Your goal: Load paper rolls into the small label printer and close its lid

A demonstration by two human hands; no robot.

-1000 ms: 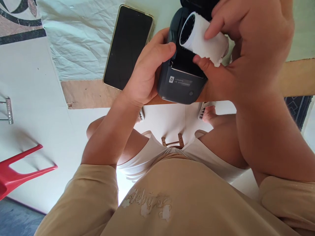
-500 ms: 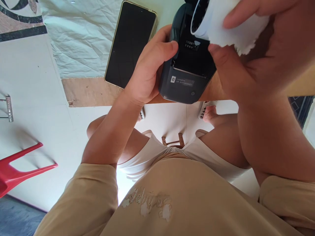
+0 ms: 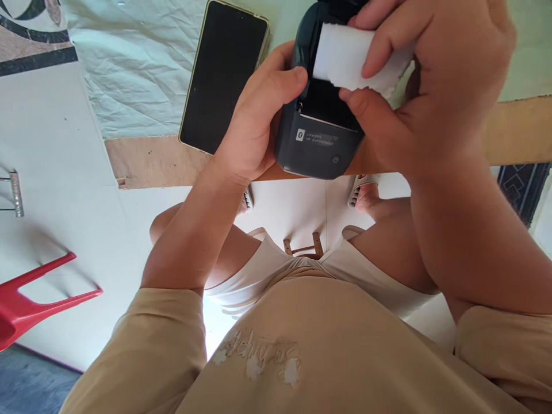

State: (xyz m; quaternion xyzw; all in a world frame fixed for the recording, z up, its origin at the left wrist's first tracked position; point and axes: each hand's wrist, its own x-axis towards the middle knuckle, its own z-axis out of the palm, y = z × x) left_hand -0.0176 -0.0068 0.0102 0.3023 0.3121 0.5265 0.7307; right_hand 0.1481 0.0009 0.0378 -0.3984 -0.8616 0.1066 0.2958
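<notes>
A small dark label printer point(image 3: 317, 144) sits at the near edge of a wooden table point(image 3: 517, 132). My left hand point(image 3: 254, 126) grips its left side, with the thumb on top by the paper slot. My right hand point(image 3: 431, 80) pinches a white paper roll point(image 3: 342, 57) between thumb and fingers, just above the printer's open top. The roll's torn edge points toward me. A black phone point(image 3: 222, 77) lies face up just left of the printer, close to my left hand.
Crumpled white paper point(image 3: 138, 69) covers the table's far left part. A red plastic stool point(image 3: 34, 302) stands on the white floor at the left. A metal bracket point(image 3: 12, 192) shows at the far left edge. My knees and sandalled feet are under the table edge.
My right hand lifted the roll up and to the right, then brought it back down over the printer, turned so its flat side faces me. My left hand stayed on the printer.
</notes>
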